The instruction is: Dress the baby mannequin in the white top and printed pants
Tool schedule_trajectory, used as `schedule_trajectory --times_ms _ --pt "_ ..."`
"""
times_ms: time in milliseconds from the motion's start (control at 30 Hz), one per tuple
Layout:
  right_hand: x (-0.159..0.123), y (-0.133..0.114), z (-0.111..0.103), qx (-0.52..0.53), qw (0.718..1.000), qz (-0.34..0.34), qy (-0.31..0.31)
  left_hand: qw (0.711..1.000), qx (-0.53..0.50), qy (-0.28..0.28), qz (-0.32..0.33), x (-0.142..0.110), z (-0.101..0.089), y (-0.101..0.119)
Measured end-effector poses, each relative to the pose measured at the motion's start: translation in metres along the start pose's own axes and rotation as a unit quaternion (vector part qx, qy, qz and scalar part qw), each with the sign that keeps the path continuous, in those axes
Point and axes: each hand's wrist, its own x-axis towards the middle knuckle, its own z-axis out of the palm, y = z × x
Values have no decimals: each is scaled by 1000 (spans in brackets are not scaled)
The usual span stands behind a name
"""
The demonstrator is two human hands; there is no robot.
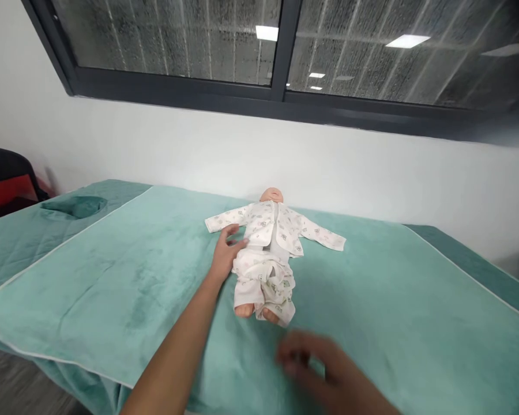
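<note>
Running across the back, a smooth white wall (164, 138) rises behind a broad surface spread with a soft green cover (354, 300). Its plush pile shows darker brushed patches and shallow creases, with rounded corners and a thin white border; the near edge hangs in loose folds. A wide sliding window (177, 92), framed in dark, flat-sided bars, is set into the wall, its panes speckled and streaked with droplets and showing bright rectangular lights. At the left, darker quilted fabric (8, 253) carries a crumpled green heap (73, 206), near a black-and-red chair (11, 167).

Near the middle of the cover, a doll (271, 195) lies on its back, its smooth round head toward the wall. A thin white printed jacket (259, 225) lies over its upper body, sleeves spread flat to either side and front panels parted. White printed trousers (251, 268) sit bunched and wrinkled around its lower body, with the blunt, smooth ends of its legs showing at the openings.

Beside the doll's waist, the left hand (225, 253) is released, thumb and fingers spread and gently bent, the tips at the jacket's edge; whether they press on the cloth I cannot tell. Just below the doll's legs, the right hand (313, 363) is blurred, its fingers curled inward around a gap; I cannot tell whether the fingertips meet.
</note>
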Motion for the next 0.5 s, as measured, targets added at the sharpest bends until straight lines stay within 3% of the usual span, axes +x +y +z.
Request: schedule_trajectory --times_ms 33,67,100,167,233,333,433,500 --pt "22 2 -16 -14 999 5 52 999 4 -51 11 7 2 -2" --pt "45 4 -31 -62 985 15 162 994 14 -103 23 12 4 -3" --pt "70 6 -44 -112 958 22 263 988 28 -149 34 17 5 -4" --pt "119 10 -64 -206 908 24 365 975 64 -206 55 24 6 -6" --pt "163 12 -76 -278 884 60 372 966 108 -219 83 29 7 -7" --pt "207 15 -80 -372 862 124 321 943 195 -224 154 34 11 -6" --pt "222 20 -78 -402 853 131 304 903 279 -245 217 37 16 -3" --pt "220 24 -78 -370 872 117 298 885 313 -254 232 37 18 0"
